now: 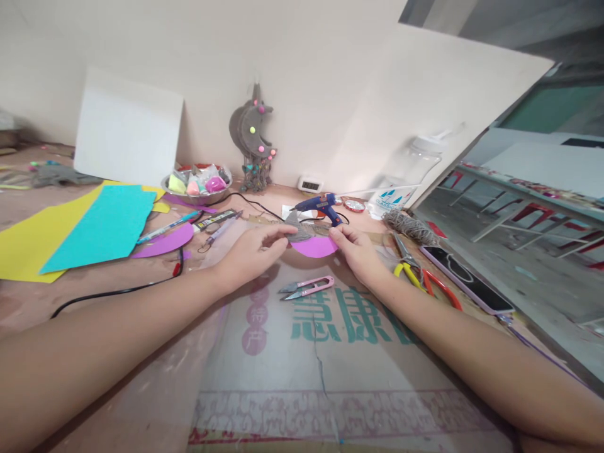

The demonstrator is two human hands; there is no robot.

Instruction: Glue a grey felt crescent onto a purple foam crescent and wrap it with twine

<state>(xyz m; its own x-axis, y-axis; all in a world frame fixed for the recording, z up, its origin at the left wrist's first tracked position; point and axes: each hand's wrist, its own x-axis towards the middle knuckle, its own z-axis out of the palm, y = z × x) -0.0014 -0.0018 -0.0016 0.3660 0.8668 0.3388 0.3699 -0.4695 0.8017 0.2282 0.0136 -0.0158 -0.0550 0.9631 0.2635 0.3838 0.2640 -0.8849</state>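
My left hand and my right hand both pinch one small piece between them, just above the table. It is a purple foam shape with a grey cardboard crescent laid on its top edge. The left fingers grip the grey end; the right fingers grip the purple end. Pink thread snips lie on the printed cardboard sheet just below the hands. A blue glue gun stands right behind the held piece.
Teal foam on yellow foam lies at left, with a purple cutout, pens and a black cord. A metal bowl and grey moon decoration stand by the wall. Twine, pliers, phone at right.
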